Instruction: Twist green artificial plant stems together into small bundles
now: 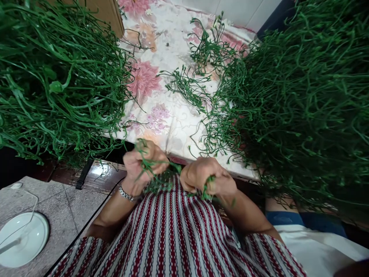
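Note:
My left hand (145,159), with a metal bracelet at the wrist, is closed around a few thin green stems (147,163) near the table's front edge. To its right, my right hand (209,175) is also closed, with short green stems (208,187) showing out of the fist. Both hands are in front of the striped shirt, slightly blurred. More loose green bits show below and between them, too smeared to make out. A large heap of long, curly green stems (63,84) lies at the left. At the right rises another big heap of thin stems with small bud-like tips (302,104).
A flowered tablecloth (155,92) covers the table between the heaps. Small bunches of stems (188,86) lie on it. A cardboard box (106,15) stands behind the left heap. At lower left is a white round base (25,238) with a cord. Another person's leg (281,206) shows at right.

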A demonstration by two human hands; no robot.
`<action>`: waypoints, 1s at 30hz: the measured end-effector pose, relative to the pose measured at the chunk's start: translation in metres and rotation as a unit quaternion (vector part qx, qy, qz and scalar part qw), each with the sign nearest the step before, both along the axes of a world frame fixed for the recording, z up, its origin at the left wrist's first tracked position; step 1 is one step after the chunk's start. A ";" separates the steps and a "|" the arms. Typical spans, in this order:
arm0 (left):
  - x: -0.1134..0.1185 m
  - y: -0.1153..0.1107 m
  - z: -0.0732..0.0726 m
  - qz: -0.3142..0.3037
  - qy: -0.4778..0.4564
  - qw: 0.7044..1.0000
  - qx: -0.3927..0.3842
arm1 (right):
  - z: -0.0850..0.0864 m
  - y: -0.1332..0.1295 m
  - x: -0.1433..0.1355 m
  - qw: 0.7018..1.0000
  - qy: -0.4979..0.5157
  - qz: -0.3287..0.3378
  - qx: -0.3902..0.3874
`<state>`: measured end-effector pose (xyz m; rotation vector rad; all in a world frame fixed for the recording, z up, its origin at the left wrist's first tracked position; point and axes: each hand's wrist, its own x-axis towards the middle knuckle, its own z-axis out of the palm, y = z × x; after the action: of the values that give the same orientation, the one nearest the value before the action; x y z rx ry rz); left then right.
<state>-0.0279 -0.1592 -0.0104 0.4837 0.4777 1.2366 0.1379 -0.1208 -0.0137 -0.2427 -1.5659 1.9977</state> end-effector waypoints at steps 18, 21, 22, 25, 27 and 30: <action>-0.001 0.021 -0.004 -0.027 0.080 0.996 -0.040 | 0.038 0.056 0.085 0.499 -0.536 -0.362 0.576; 0.002 0.022 -0.003 0.003 0.134 0.990 -0.038 | 0.052 0.038 0.072 0.577 -0.396 -0.450 0.555; 0.004 0.022 -0.002 0.014 0.154 0.987 -0.038 | 0.055 0.031 0.063 0.634 -0.354 -0.439 0.530; 0.010 0.020 -0.001 0.040 0.198 0.979 -0.011 | 0.052 0.012 0.030 0.758 -0.324 -0.250 0.508; 0.012 0.019 -0.002 0.034 0.221 0.975 0.019 | 0.039 0.006 0.011 0.777 -0.324 -0.206 0.498; 0.012 0.016 -0.001 0.025 0.290 0.955 0.050 | 0.014 0.001 -0.005 0.787 -0.316 -0.235 0.475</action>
<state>-0.0156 -0.1429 -0.0114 0.9348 0.9302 1.1607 0.1330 -0.1199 -0.0002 -0.8332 -2.4046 0.5766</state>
